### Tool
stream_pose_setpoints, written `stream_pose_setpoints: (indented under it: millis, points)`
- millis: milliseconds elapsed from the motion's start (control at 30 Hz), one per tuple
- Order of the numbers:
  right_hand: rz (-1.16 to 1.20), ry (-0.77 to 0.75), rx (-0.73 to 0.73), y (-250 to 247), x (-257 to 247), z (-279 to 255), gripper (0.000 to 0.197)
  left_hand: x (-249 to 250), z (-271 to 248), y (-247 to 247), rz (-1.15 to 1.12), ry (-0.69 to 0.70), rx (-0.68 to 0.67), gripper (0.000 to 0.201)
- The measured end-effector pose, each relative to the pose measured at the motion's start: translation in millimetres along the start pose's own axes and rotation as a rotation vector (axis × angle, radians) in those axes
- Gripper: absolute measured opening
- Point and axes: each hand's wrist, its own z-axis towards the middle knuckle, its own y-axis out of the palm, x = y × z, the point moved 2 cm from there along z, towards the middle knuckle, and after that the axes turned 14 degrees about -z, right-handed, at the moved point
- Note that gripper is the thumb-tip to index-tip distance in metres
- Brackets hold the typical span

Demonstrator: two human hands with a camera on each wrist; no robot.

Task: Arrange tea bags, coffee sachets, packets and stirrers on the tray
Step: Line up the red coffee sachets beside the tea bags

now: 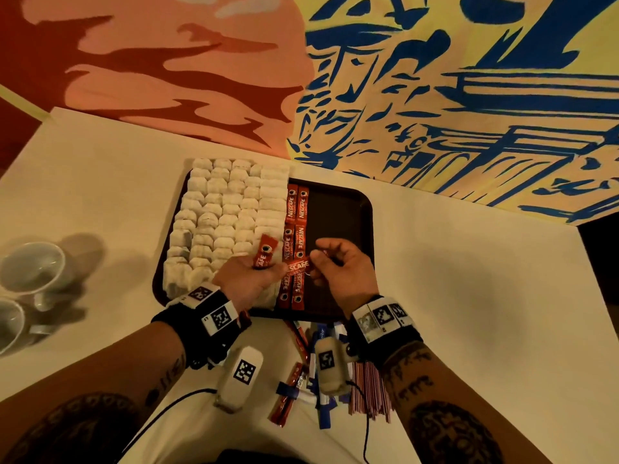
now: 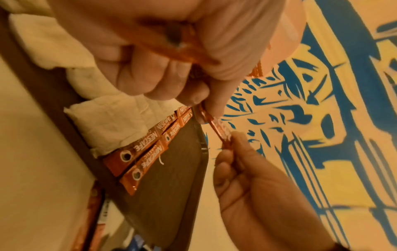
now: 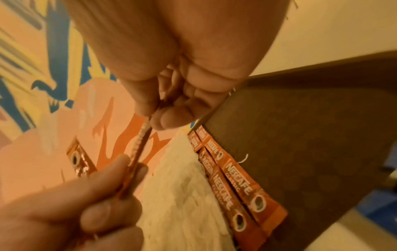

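Observation:
A dark brown tray [image 1: 338, 212] holds rows of white tea bags [image 1: 227, 216] on its left half. Beside them lie two columns of red coffee sachets [image 1: 296, 226]. Above the tray's near part, my left hand [image 1: 264, 272] grips a few red sachets, and one sachet [image 1: 266, 251] sticks up from it. Another sachet [image 1: 298, 266] spans both hands, and my right hand [image 1: 330, 262] pinches its right end. In the left wrist view this sachet [image 2: 217, 129] runs from my left hand [image 2: 171, 68] down to my right hand [image 2: 247, 178]. The right wrist view shows the shared sachet [image 3: 139, 152] edge-on.
Two white cups [image 1: 31, 269] lie on the table at the far left. Near the table's front edge lie loose red sachets [image 1: 288, 393], blue packets [image 1: 323, 410] and a bundle of striped stirrers [image 1: 368, 386]. A painted wall [image 1: 435, 78] rises right behind the tray.

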Motion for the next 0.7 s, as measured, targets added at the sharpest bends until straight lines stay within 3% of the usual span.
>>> stream_pose_setpoints:
  millis: [67,167,367,533,700]
  points:
    - [0.150,0.054,0.067,2,0,5,0.019,0,-3,3,0.106,0.000,-0.063,0.019]
    - [0.240,0.108,0.030,13,7,8,0.021,0,-3,9,0.081,0.019,-0.001,0.021]
    - [0.083,0.115,-0.065,31,13,13,0.013,-10,10,9,0.098,0.077,0.114,0.024]
    - [-0.193,0.115,0.003,26,20,53,0.016,-17,20,-13,0.145,0.029,0.150,0.034]
    - [-0.432,0.149,-0.034,31,25,90,0.020,-22,17,-32,0.072,0.037,0.215,0.030]
